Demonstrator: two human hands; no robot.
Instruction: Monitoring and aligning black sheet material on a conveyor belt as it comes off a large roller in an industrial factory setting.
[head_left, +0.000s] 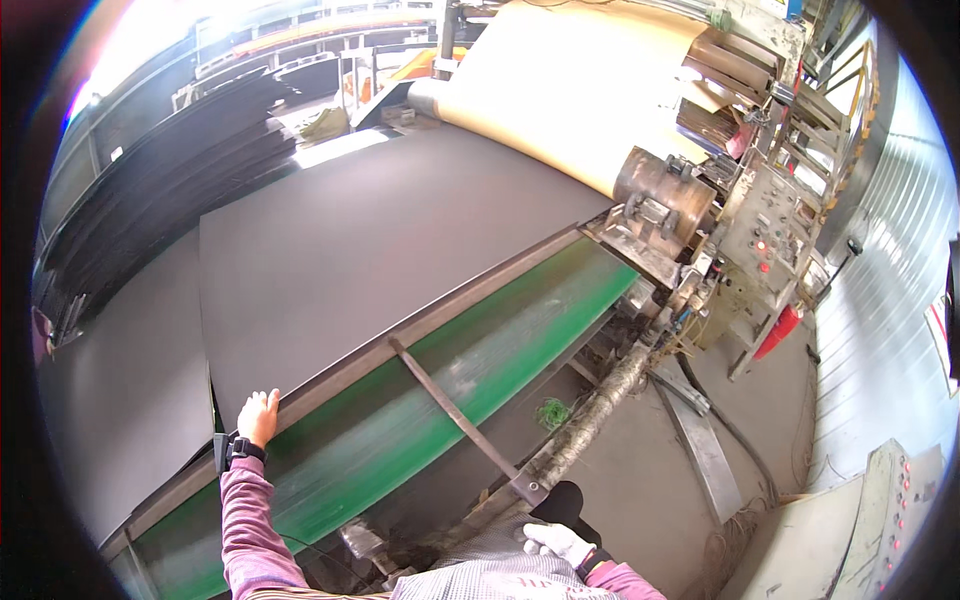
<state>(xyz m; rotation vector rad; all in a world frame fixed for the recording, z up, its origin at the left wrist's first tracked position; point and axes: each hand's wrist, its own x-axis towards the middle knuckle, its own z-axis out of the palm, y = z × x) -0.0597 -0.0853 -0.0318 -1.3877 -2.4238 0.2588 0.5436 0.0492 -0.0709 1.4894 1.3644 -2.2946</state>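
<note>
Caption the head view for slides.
Bare left hand at the edge of a dark sheet beside a green surface; gloved right hand low in frame.

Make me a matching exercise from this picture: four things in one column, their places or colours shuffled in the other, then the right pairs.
Things:
1. Left hand
2. Right hand
3. Belt
4. Yellowish sheet

Places or colours:
A. green
B. at the top of the picture
C. at the near edge of the large dark sheet
D. white-gloved, near the bottom of the picture

Right pairs: 1-C, 2-D, 3-A, 4-B
</note>
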